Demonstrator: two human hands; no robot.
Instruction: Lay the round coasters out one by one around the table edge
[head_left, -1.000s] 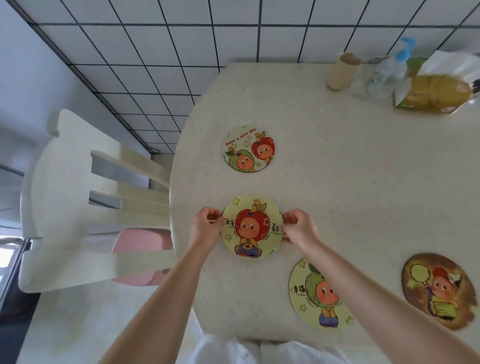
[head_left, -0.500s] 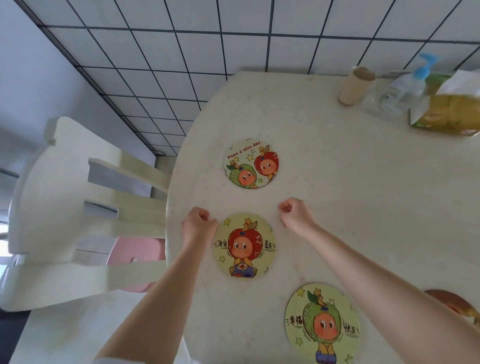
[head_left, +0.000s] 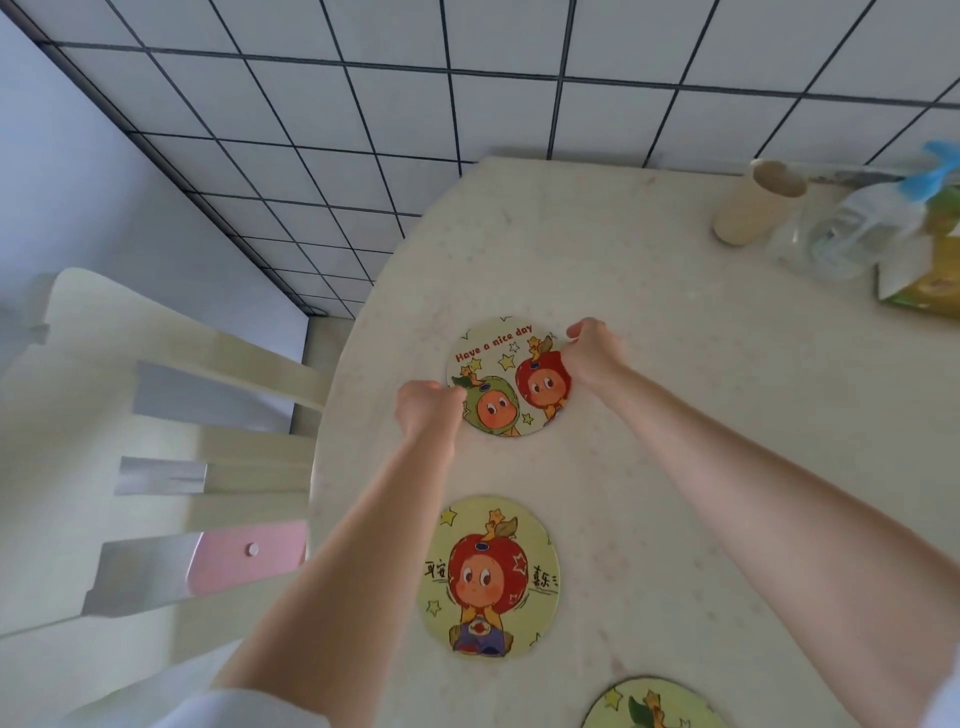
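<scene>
Head view showed me both hands on the far coaster (head_left: 506, 376), which lay flat on the table (head_left: 675, 415) near its curved left edge. My left hand (head_left: 428, 408) was curled at the coaster's lower-left rim and my right hand (head_left: 592, 353) at its upper-right rim, fingers bent in and apparently pinching the edge from opposite sides, though I could not see the fingertips well enough to say whether they had it lifted or only touched it. I judged the coaster to be light, thin and stiff, a flat disc with a glossy printed face, likely slippery against the smooth tabletop and hard to get under from above; the rim was the sensible place to take hold, two sides at once, so it would slide or lift without tipping. It did not look fragile. Its print read "Have a nice day" in red above two cartoon fruit-headed figures, one green and one red, with small stars. A second coaster (head_left: 488, 577) lay nearer me along the same edge, a red apple figure with Chinese characters either side that I could not read with confidence. A third coaster (head_left: 652, 704) was cut off at the bottom. At the far right stood a cardboard tube (head_left: 756, 202), a pump bottle (head_left: 862, 223) and a yellow packet (head_left: 930, 280), their labels too blurred to read.
</scene>
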